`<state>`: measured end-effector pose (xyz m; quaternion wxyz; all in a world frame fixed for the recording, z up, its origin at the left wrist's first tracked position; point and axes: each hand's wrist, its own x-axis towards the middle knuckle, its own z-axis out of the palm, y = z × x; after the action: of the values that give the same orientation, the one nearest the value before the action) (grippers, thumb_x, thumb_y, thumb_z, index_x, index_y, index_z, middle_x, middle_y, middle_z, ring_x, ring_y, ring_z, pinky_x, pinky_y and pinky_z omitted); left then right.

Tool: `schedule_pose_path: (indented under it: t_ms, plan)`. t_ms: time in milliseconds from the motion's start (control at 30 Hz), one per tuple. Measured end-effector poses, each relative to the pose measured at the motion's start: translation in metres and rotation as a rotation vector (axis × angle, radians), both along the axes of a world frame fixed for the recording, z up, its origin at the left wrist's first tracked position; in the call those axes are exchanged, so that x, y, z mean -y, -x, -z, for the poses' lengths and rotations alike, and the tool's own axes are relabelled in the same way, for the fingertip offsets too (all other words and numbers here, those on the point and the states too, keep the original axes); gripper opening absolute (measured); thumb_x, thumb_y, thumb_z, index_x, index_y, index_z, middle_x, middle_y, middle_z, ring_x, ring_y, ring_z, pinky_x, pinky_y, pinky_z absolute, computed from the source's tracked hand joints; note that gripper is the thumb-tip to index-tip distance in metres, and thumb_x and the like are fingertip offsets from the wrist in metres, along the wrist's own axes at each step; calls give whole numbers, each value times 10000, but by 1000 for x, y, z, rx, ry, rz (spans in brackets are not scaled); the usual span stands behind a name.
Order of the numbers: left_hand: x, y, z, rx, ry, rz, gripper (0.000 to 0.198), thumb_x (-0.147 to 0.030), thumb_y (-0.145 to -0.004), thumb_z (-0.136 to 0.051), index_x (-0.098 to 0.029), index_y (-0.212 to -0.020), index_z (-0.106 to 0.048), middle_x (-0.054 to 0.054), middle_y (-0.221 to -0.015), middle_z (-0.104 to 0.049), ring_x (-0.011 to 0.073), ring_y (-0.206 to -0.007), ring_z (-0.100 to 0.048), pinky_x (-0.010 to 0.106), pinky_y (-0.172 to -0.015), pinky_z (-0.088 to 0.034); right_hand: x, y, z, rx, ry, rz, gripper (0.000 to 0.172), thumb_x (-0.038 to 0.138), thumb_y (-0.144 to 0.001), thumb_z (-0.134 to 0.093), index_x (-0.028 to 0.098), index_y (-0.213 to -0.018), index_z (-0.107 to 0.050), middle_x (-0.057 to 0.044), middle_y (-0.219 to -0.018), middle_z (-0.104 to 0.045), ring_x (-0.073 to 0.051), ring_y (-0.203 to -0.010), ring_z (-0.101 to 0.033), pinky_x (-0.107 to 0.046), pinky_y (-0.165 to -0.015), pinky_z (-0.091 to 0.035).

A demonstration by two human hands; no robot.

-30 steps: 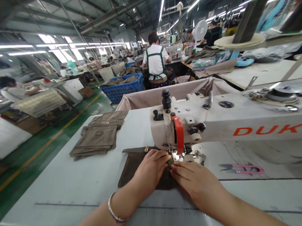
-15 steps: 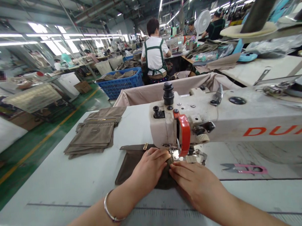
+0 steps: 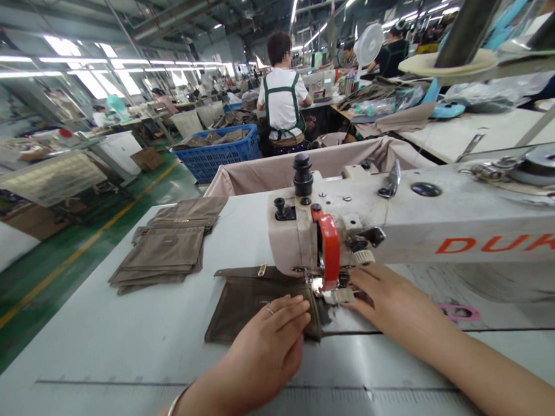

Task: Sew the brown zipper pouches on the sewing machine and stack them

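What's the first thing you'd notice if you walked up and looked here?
Right in the middle sits a big cream-white sewing machine with a bright red-orange guard at its needle end. The left hand lies flat on a dark olive fabric piece beside the needle, while the right hand reaches in under the machine head. To the left on the pale grey table lies a stack of khaki fabric pieces.

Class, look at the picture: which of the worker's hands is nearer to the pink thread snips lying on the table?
Right. The right hand lies just left of the pink thread snips, by the needle; the left hand rests flat on the brown fabric piece, farther left.
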<state>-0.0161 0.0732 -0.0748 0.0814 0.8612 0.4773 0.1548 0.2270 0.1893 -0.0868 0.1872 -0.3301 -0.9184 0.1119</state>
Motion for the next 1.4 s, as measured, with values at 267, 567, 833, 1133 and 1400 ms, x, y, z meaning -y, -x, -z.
schedule_pose_path:
  t_ms: [267,567,833,1133,1400]
  plan:
    - [-7,1,0,149,-53,-91,370,-98,-943,-430,-172,-1298,-507,91,-1300,-583,187,-1212,-538,363,-1055,-468,36,19,-3,-193,63,-378,183,154,-949,-468,191,-1066,-605,-60,-1032,-622,-199,-983,-554,-356,-876,-448]
    - [-16,1,1,-65,-20,98,349,-106,-954,-448,-129,-1298,-506,100,-1314,-565,215,-1293,-460,401,-1130,-377,45,27,-2,-125,150,-439,218,137,-931,-472,201,-1057,-638,-41,-959,-637,-210,-971,-567,-391,-862,-455]
    - [-35,6,0,-38,-129,94,264,-167,-974,-465,-145,-1225,-545,90,-1186,-617,198,-1162,-555,369,-1034,-473,45,32,3,-93,71,-376,214,161,-925,-472,159,-1088,-611,-65,-1037,-630,-248,-1018,-561,-415,-848,-472]
    - [-21,6,3,9,-215,156,227,-112,-971,-436,-109,-1140,-588,87,-1159,-645,164,-1089,-590,326,-989,-500,35,17,0,-202,61,-393,228,130,-942,-450,180,-1087,-620,-55,-1010,-646,-200,-896,-570,-381,-790,-435]
    - [-24,5,3,32,-176,143,216,-139,-989,-432,-123,-1112,-609,82,-1104,-661,184,-1021,-612,343,-895,-512,35,18,1,-133,59,-354,205,134,-914,-478,176,-1045,-630,-69,-1021,-626,-243,-930,-547,-433,-804,-434]
